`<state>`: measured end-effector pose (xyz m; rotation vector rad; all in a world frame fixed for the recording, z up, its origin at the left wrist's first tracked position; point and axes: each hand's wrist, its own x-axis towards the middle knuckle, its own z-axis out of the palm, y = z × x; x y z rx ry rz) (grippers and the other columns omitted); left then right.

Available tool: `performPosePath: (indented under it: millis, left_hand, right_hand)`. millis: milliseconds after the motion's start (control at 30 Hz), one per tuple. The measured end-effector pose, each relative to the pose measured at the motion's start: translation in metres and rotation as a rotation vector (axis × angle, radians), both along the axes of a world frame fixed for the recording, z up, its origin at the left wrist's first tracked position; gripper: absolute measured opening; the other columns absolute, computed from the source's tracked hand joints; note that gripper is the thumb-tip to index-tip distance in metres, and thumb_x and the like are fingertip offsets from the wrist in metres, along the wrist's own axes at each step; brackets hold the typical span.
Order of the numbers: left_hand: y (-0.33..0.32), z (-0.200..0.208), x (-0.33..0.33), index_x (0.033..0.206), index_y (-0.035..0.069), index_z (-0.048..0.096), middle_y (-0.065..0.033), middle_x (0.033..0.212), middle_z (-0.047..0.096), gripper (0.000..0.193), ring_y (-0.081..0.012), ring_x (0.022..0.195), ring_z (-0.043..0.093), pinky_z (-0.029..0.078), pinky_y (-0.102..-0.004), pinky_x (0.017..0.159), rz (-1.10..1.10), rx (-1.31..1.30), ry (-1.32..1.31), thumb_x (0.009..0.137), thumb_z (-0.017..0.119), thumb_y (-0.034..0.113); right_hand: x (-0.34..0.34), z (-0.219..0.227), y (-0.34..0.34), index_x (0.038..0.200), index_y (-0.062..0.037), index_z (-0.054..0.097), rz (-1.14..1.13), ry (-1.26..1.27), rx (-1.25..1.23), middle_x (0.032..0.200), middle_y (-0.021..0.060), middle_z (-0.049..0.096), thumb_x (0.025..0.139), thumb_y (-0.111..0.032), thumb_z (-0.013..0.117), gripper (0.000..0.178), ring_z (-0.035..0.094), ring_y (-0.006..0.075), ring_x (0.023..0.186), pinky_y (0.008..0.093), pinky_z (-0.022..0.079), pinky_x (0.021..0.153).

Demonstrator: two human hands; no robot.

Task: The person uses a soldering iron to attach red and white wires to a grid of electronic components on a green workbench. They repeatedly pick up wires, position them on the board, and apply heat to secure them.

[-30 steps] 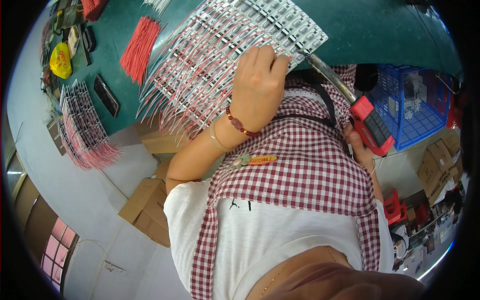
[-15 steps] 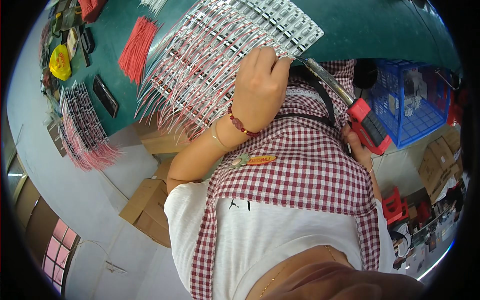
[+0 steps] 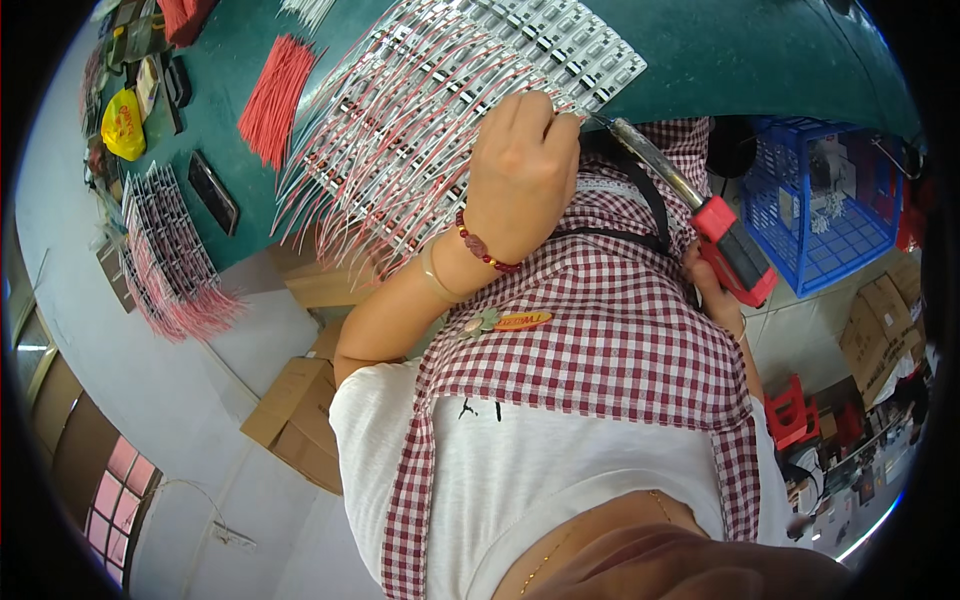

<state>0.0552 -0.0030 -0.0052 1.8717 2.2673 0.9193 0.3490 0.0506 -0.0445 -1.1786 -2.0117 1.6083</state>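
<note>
Wired panel (image 3: 588, 50), upper centre, seems mid-soldering: right hand (image 3: 708, 284) holds soldering iron (image 3: 735, 248); left hand (image 3: 525, 150), grip unclear; next likely needs steady contact.

The head-worn fisheye camera faces downward from close above the checkered apron (image 3: 590, 350), covering the green tabletop (image 3: 740, 75) beyond it.
</note>
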Motion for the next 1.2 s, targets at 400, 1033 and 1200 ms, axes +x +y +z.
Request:
performPosePath:
  millis: [400, 1033, 1200]
  left_hand:
    - [-0.003, 0.01, 0.002, 0.083, 0.003, 0.062, -0.01, 0.074, 0.048, 0.011, -0.0275, 0.072, 0.051, 0.041, -0.0378, 0.065, 0.007, -0.126, 0.051, 0.073, 0.065, 0.0]
    - [-0.036, 0.012, -0.195, 0.089, 0.008, 0.061, -0.0137, 0.092, 0.061, 0.025, -0.0334, 0.086, 0.057, 0.047, -0.0416, 0.072, 0.481, -0.43, 0.51, 0.071, 0.071, 0.022]
    - [-0.066, 0.034, -0.014, 0.135, 0.014, 0.042, -0.0168, 0.14, 0.035, 0.093, -0.041, 0.127, 0.034, 0.036, -0.0577, 0.093, 0.214, -0.499, 0.156, 0.056, 0.08, 0.045]
  right_hand:
    - [0.006, 0.003, 0.001, 0.094, -0.0003, 0.066, -0.038, 0.09, -0.09, 0.082, 0.0072, 0.066, 0.082, -0.018, 0.068, 0.022, 0.064, 0.0163, 0.074, 0.0272, 0.049, 0.07]
    - [-0.032, 0.016, 0.031, 0.117, 0.0008, 0.043, -0.224, 0.528, -0.077, 0.067, 0.0049, 0.046, 0.091, -0.023, 0.057, 0.039, 0.042, 0.0114, 0.052, 0.0277, 0.039, 0.052]
    - [-0.047, 0.026, 0.044, 0.117, 0.0003, 0.042, -0.183, 0.587, -0.118, 0.07, 0.006, 0.049, 0.091, -0.02, 0.056, 0.036, 0.043, 0.0118, 0.052, 0.0276, 0.04, 0.051]
